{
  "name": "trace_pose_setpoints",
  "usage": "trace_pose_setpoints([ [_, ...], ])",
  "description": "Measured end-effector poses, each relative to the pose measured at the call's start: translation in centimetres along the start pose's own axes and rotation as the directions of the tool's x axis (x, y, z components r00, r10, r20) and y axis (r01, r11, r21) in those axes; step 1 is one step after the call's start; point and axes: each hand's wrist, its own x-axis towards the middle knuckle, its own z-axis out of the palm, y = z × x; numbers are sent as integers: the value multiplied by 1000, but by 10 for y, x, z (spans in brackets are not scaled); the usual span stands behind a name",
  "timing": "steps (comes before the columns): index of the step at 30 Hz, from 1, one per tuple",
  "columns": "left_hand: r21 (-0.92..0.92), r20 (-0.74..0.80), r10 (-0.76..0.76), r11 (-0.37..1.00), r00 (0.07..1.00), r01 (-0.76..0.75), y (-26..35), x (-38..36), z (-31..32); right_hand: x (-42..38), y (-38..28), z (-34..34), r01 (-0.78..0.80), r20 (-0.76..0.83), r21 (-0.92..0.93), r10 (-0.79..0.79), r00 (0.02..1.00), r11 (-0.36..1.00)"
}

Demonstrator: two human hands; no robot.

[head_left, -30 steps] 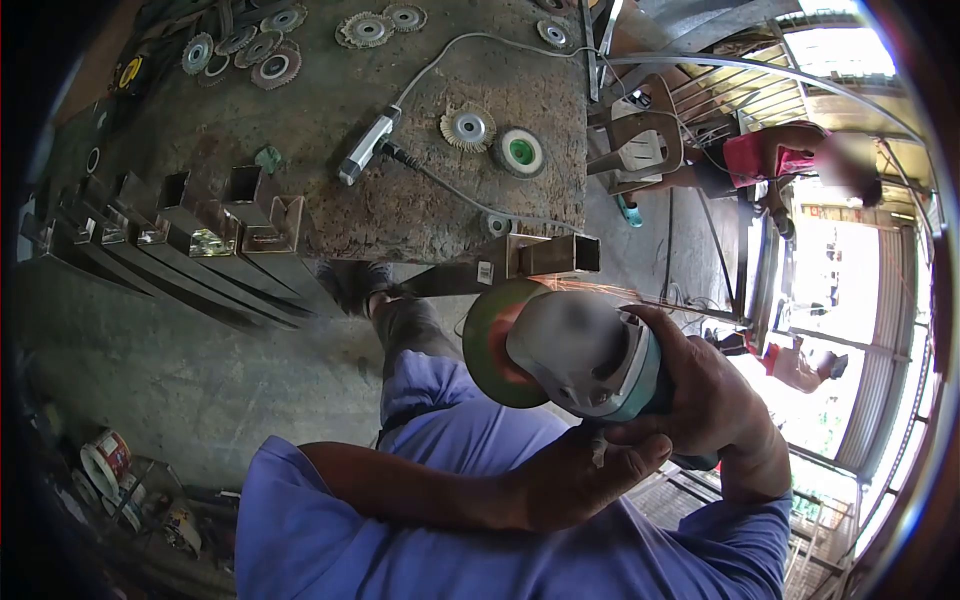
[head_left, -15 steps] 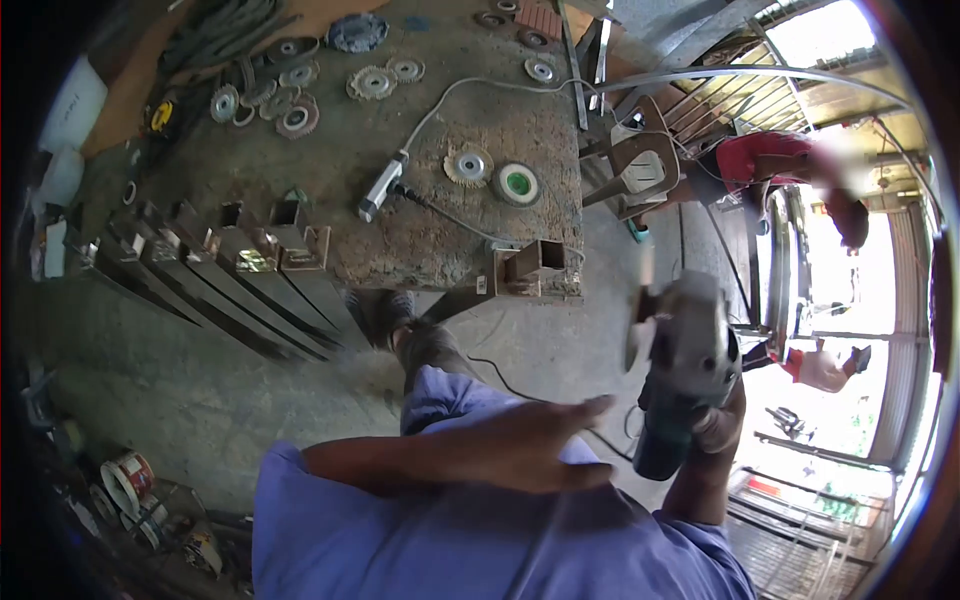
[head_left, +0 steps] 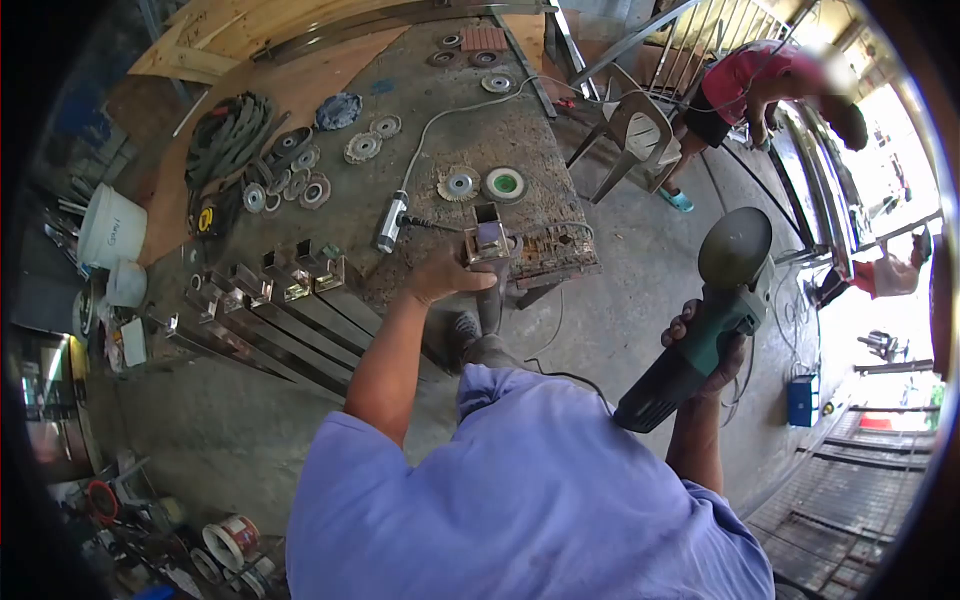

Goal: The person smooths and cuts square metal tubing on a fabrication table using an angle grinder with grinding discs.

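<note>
My left hand [head_left: 440,274] is closed around the upper end of a square metal tube [head_left: 487,240] at the workbench's near edge. In my right hand [head_left: 728,368] is a dark green angle grinder [head_left: 690,362], off to the right of the bench. Its disc [head_left: 736,248] points up and away from me, touching nothing. Beyond the tube, a toothed-edged flap disc [head_left: 458,184] and a white disc with a green centre [head_left: 505,184] lie on the bench. A power strip [head_left: 392,222] rests left of them, with a cord plugged in.
Several square tubes [head_left: 270,290] lean against the bench [head_left: 420,110] at left. More discs [head_left: 363,148] and a coiled bundle [head_left: 232,135] lie on top. A plastic chair [head_left: 640,130] and a bent-over person [head_left: 745,80] are at right. A blue box [head_left: 802,400] sits on the floor.
My left hand has moved from in front of my torso to the tube and closed on it. The grinder has turned, its disc now facing me more. The head view has shifted.
</note>
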Motion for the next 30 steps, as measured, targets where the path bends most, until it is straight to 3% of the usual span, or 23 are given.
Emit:
trace_pose_setpoints([
  [1, -48, 4, -6, 999, 1000, 6, 1, 4, 5, -5, -1, -1, 11, 8, -8, -11, 1000, 1000],
  [4, 177, -172, 50, 984, 984, -19, 0, 0, 32, -21, -9, -3, 32, 10, -30, -32, 999, 999],
  [7, 159, -537, 245, 969, 807, -188, -14, -6, 81, -30, -14, -6, 40, -6, -23, -41, 999, 999],
  [8, 251, -542, 337, 939, 770, -234, -33, -5, 82, -32, -16, -9, 37, -14, -17, -37, 999, 999],
  [12, 700, -601, 535, 711, 594, 68, -34, -10, 100, -37, -18, -7, 22, -32, -49, -24, 999, 999],
  [15, 772, -586, 511, 589, 629, 240, -44, -4, 98, -36, -14, -11, -6, -32, -14, 6, 999, 1000],
  [18, 693, -561, 507, 720, 655, 35, -43, 2, 90, -33, -15, -8, -40, -33, -16, 40, 999, 999],
  [22, 328, -422, 275, 935, 864, -137, -40, 13, 68, -26, -21, -6, -53, -13, -60, 53, 999, 997],
  [25, 356, -387, 308, 920, 869, -167, -35, 14, 71, -21, -25, -2, -52, 25, -95, 55, 998, 994],
  [30, 354, -743, 373, 924, 555, -146, -27, 15, 120, -22, -30, -4, -81, 35, -104, 85, 996, 991],
])
